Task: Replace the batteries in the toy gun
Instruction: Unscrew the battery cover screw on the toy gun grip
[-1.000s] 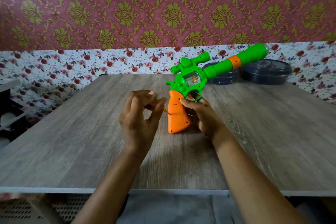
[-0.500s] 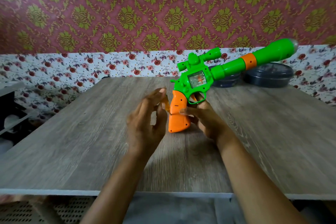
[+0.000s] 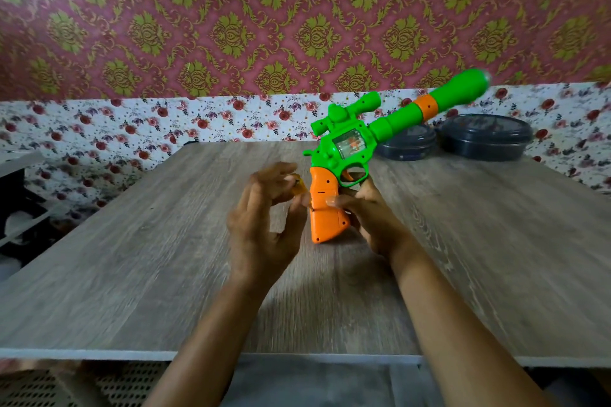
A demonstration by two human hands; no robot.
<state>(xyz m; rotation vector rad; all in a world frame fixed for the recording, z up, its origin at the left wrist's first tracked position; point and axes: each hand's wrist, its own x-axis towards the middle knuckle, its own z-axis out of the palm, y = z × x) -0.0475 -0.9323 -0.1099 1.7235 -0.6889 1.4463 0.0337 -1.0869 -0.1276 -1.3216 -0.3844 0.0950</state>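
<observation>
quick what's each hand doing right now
Left hand: pinches a small yellow object.
Right hand: holds the toy gun by its orange grip.

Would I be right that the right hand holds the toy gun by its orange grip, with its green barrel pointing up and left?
Not quite: the head view shows the green barrel pointing up and right. The right hand does hold the toy gun by its orange grip.

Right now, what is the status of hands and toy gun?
Right hand grips the green-and-orange plastic toy gun by its orange grip. Left hand pinches a small yellow object, blurred. Two dark round containers behind.
</observation>
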